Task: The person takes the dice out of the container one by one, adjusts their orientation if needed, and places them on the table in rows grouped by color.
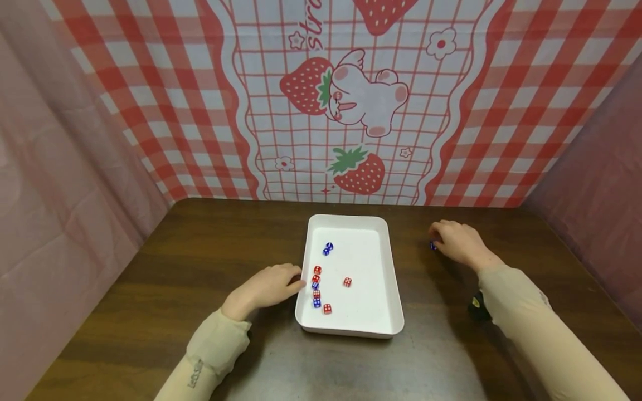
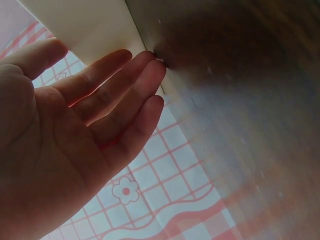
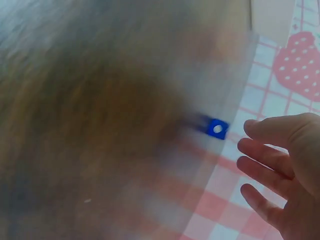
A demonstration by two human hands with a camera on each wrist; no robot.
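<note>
A white tray (image 1: 358,312) lies on the table, with red and blue dice in it. Along its left side runs a row with a red die (image 1: 317,270) and a blue die (image 1: 317,303); another red die (image 1: 348,282) sits near the middle. My left hand (image 1: 268,285) is at the tray's left wall, fingers loosely extended and holding nothing. To the right of the tray, a single blue die (image 3: 217,129) rests on the table. Just beyond it, my right hand (image 3: 280,165) has its fingers spread slightly apart, with a small gap to the die.
The dark wooden table (image 1: 200,234) extends on both sides of the tray. A checked strawberry-print cloth (image 1: 351,111) hangs behind it, and pink curtains (image 1: 65,167) close off the sides.
</note>
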